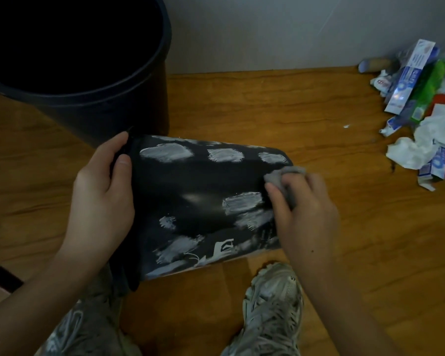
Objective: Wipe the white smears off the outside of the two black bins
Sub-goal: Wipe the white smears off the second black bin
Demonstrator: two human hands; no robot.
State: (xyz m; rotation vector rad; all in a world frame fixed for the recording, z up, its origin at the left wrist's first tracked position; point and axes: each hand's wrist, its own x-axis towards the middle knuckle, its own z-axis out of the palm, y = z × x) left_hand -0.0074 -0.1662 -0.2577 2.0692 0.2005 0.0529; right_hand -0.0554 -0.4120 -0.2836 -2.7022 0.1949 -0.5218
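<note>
The lying bin (203,181) looks like smooth black plastic with a faint sheen under chalky, streaked white smears (166,153), the cloth (280,176) is soft grey fabric, and the floor (267,104) is glossy grained wood.

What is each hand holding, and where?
Left hand grips the tipped black bin by its rim; right hand pinches a bunched grey cloth against the bin's base end.

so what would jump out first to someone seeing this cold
The black bin lying on its side at centre, blotched with white smears. The left hand grips its rim while the right hand presses a grey cloth near its base. Behind it stands a second black bin, upright, and a heap of toothpaste boxes and tissues sits on the wooden floor at far right.
</note>
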